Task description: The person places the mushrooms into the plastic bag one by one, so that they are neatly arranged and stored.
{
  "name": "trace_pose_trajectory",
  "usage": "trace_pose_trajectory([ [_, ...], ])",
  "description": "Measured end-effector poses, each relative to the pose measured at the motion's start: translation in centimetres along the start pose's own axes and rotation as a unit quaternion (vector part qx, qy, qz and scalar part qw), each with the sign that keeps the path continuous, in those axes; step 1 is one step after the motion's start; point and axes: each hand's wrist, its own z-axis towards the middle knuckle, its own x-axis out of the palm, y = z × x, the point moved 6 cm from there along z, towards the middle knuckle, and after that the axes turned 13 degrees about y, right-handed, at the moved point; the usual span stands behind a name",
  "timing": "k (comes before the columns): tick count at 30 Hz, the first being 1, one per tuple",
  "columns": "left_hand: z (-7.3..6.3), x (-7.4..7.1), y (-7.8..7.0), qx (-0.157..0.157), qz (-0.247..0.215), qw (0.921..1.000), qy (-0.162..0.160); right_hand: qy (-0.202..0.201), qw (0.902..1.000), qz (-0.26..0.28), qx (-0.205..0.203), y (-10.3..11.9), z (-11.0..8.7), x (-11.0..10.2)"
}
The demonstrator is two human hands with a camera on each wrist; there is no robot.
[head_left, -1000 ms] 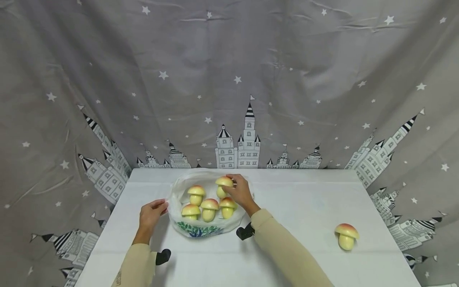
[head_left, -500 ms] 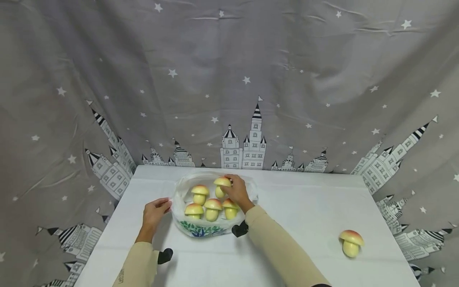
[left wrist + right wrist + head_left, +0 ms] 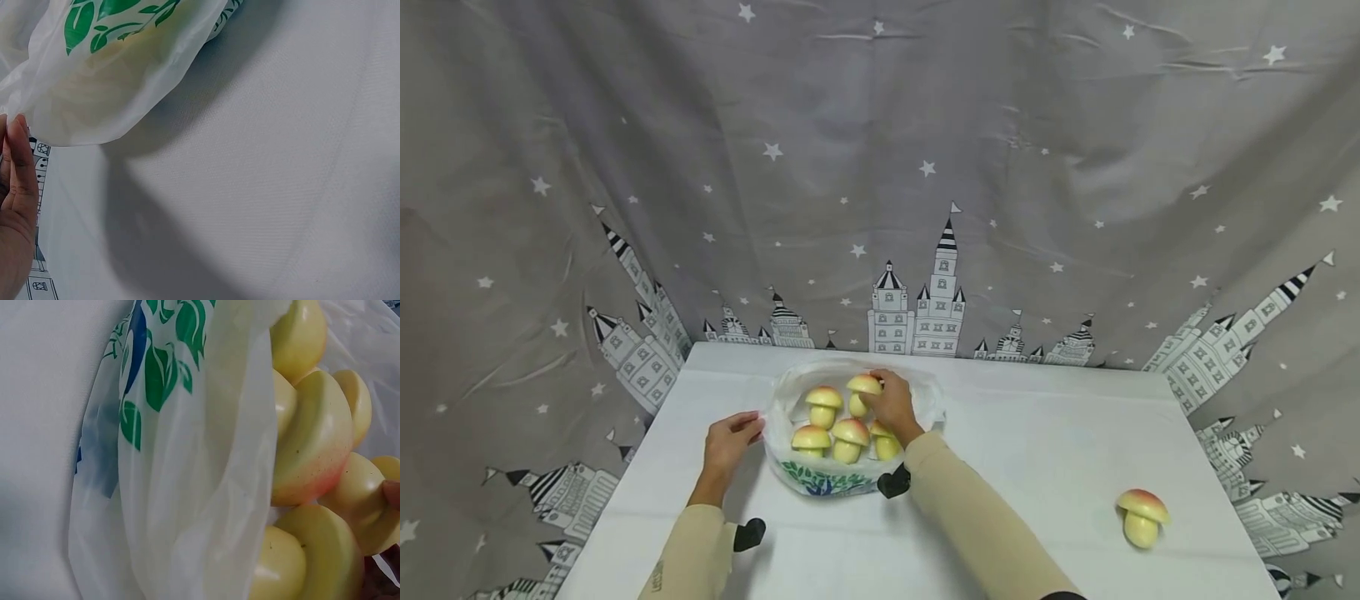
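Note:
A white plastic bag (image 3: 827, 481) with a green and blue leaf print lies with its mouth spread wide, several yellow toy mushrooms with reddish caps inside. My left hand (image 3: 727, 446) pinches the bag's left rim; in the left wrist view, the fingertips of that hand (image 3: 17, 200) meet the thin plastic. At the back of the bag, my right hand (image 3: 895, 407) grips one mushroom (image 3: 861, 386) between thumb and fingers. The right wrist view catches the clustered mushrooms (image 3: 319, 431) behind the bag wall (image 3: 206, 487), and only a bit of the right hand at its edge.
One more mushroom (image 3: 1142, 518) stands apart on the white table (image 3: 1037, 458), toward the right. Behind the table hangs a grey curtain (image 3: 820, 100) printed with stars and castles.
The head view has shifted slightly. Relative to the bag, my right hand has brought its mushroom a little left and down, nearer the others. My left hand stays at the rim.

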Motion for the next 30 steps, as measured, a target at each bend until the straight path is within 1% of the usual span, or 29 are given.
trace_pose_trajectory([
  [6,0.0,-0.1,0.2,-0.008,-0.005,0.9999,0.006,0.013,0.9997,-0.013,0.018,-0.3,0.4,0.8],
  [11,-0.2,-0.2,0.3,-0.005,-0.008,1.0000,0.003,0.023,0.9991,-0.013,0.034,-0.5,0.7,1.3],
  [15,-0.3,-0.4,0.3,-0.008,-0.006,1.0000,-0.001,0.039,0.9984,-0.011,0.040,-0.5,0.8,1.6],
  [18,-0.3,-0.2,0.0,-0.009,-0.001,1.0000,0.000,0.046,0.9980,-0.011,0.042,-0.5,0.6,1.3],
  [23,-0.2,0.0,-0.1,-0.013,0.006,0.9999,-0.002,0.050,0.9985,-0.004,0.022,0.0,-0.3,0.3],
  [27,-0.2,0.0,0.0,-0.015,0.004,0.9999,-0.004,0.044,0.9981,0.041,-0.011,0.0,-0.9,-0.6],
  [30,-0.2,0.0,0.0,-0.016,-0.001,0.9999,-0.004,0.037,0.9955,0.083,-0.029,-0.2,-1.4,-1.5],
])
